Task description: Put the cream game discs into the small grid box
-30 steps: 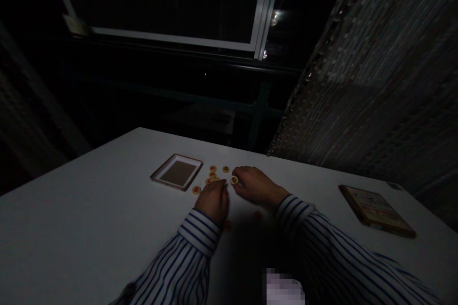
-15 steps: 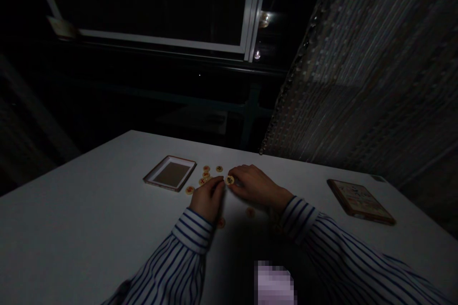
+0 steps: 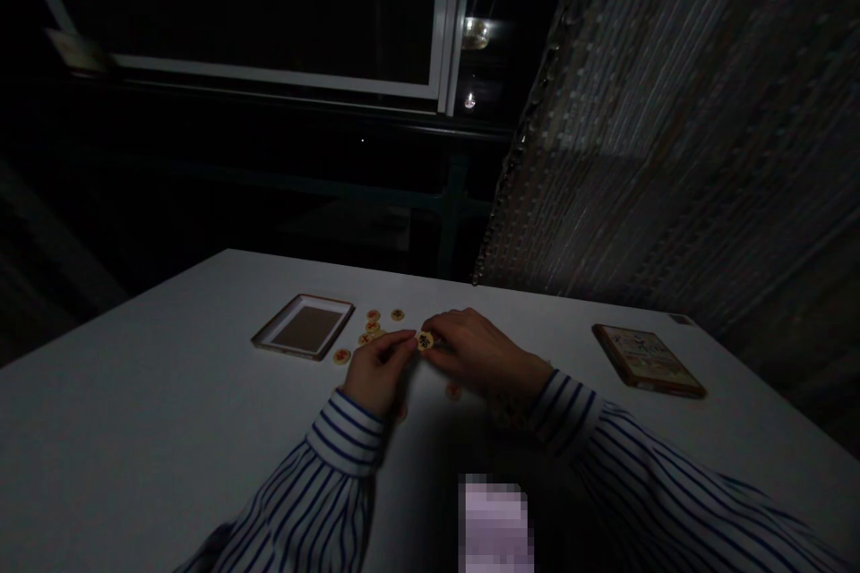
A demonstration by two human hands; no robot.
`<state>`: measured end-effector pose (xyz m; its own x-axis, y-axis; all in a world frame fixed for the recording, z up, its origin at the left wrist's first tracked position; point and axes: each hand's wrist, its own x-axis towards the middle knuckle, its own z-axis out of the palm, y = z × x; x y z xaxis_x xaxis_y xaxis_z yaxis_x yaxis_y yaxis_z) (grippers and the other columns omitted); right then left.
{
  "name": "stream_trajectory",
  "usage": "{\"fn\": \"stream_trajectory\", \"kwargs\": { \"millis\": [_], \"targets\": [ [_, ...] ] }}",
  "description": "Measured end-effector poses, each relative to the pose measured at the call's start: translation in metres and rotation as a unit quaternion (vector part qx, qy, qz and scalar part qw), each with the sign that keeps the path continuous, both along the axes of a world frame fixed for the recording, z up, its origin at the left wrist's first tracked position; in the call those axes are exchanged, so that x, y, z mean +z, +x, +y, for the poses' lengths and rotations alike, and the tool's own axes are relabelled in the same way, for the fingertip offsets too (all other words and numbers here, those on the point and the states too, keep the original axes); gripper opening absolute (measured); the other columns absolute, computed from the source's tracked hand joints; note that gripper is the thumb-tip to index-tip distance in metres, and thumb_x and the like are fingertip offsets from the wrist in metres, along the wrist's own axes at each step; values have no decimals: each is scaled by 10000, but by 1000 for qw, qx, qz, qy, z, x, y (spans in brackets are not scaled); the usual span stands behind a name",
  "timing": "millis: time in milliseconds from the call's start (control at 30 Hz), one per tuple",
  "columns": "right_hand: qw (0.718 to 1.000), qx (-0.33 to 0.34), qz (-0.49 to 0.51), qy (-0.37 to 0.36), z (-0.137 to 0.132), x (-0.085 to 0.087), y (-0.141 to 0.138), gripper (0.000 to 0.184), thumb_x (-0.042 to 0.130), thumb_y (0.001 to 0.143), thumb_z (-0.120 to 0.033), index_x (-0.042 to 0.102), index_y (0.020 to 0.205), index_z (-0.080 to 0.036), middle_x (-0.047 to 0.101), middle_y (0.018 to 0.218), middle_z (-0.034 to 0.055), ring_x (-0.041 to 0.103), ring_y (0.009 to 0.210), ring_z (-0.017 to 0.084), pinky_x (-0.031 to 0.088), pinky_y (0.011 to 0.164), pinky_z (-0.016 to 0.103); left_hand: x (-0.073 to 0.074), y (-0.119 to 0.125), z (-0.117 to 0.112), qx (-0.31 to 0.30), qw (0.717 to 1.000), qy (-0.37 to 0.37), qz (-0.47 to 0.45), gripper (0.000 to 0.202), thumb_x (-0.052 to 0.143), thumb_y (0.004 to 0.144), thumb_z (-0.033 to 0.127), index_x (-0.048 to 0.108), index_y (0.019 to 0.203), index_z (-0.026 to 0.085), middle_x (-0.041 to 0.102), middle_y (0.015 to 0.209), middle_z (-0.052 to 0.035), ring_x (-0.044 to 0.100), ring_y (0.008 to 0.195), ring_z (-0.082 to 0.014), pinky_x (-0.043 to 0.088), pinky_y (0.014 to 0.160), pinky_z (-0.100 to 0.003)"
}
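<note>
A round xiangqi piece (image 3: 425,341) with a black character stands on edge, its face turned toward me. My right hand (image 3: 480,349) grips it between thumb and fingers from the right. From the left, the closed thumb and forefinger of my left hand (image 3: 377,369) meet its edge. Whether more pieces sit behind it is hidden. Beyond my left hand lie several loose pieces with red characters (image 3: 342,356), along with a dark-marked one (image 3: 398,314). Between my wrists a red-marked piece (image 3: 454,390) lies in shadow, and more pieces are partly hidden below my right wrist.
An open shallow box (image 3: 322,299) rests left of the pieces on the white table (image 3: 167,394). Toward the right lies a flat printed box or lid (image 3: 649,360). A bead curtain (image 3: 605,161) hangs past the far right edge, beside a dark window (image 3: 269,0).
The view has swung slightly right, so everything shifts left in the picture. The left fingertips have closed in on the piece, and its face has turned a little.
</note>
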<state>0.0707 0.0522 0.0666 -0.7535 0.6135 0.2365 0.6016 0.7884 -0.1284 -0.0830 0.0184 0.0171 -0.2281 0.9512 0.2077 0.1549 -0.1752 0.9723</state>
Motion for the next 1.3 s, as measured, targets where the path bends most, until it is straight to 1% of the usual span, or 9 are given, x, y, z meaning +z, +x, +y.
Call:
{"fn": "stream_trajectory", "kwargs": {
  "millis": [67,267,367,467,633,867,1000,1133,1300],
  "targets": [
    [1000,-2,7,-1,-3,1,3,243,467,817,-310,548,984,-154,609,877,65,535,846,170,335,766,288,0,3,-1,-7,1000,-5,-14,254,627,614,324,673,789,145,697,803,-59,623,817,-200,470,789,-326],
    [999,-8,30,-11,-11,3,13,238,482,807,-320,557,962,-156,615,857,57,545,828,167,349,753,277,-5,9,0,-37,999,-9,-32,289,639,616,348,675,812,138,696,827,-69,617,842,-203,455,819,-331],
    [998,-11,56,-17,-15,4,19,254,509,791,-311,555,989,-159,616,887,57,545,850,167,357,762,275,-4,14,-2,-38,999,-7,-32,290,640,616,355,675,805,139,696,831,-70,617,847,-206,455,824,-338],
    [994,-10,93,-47,-18,4,24,247,514,789,-299,562,992,-167,618,900,46,550,823,147,375,740,254,0,19,-5,-42,998,-8,-38,277,638,615,350,673,793,142,698,826,-63,622,838,-204,464,816,-335],
    [983,-11,163,-88,-22,1,33,235,517,786,-297,576,976,-172,621,850,25,551,764,122,402,697,230,2,27,-9,-50,998,-5,-34,263,626,634,342,672,803,146,697,829,-59,623,836,-198,461,826,-332],
    [956,-43,243,-156,-23,-10,45,239,555,755,-316,595,937,-166,626,815,19,563,737,114,431,674,231,8,40,-13,-61,997,-8,-42,256,627,631,334,676,793,142,698,821,-59,624,830,-196,462,820,-324],
    [936,-46,298,-179,-22,-19,53,223,581,736,-291,592,920,-166,619,781,5,560,714,104,438,657,220,12,52,-15,-62,997,-20,-50,253,628,628,323,676,795,139,699,815,-61,627,819,-195,472,799,-314],
    [916,-69,332,-216,-23,-25,61,259,609,709,-305,581,920,-158,614,781,7,554,706,108,443,653,230,9,62,-14,-61,995,-46,-65,288,627,630,341,673,826,135,698,822,-72,629,809,-200,480,781,-321],
    [899,-91,355,-240,-24,-28,69,270,623,687,-318,579,898,-156,611,780,10,554,728,120,445,670,250,8,71,-12,-78,994,-34,-74,307,640,616,348,679,822,125,694,846,-84,621,840,-207,469,803,-317]
  ]
}}
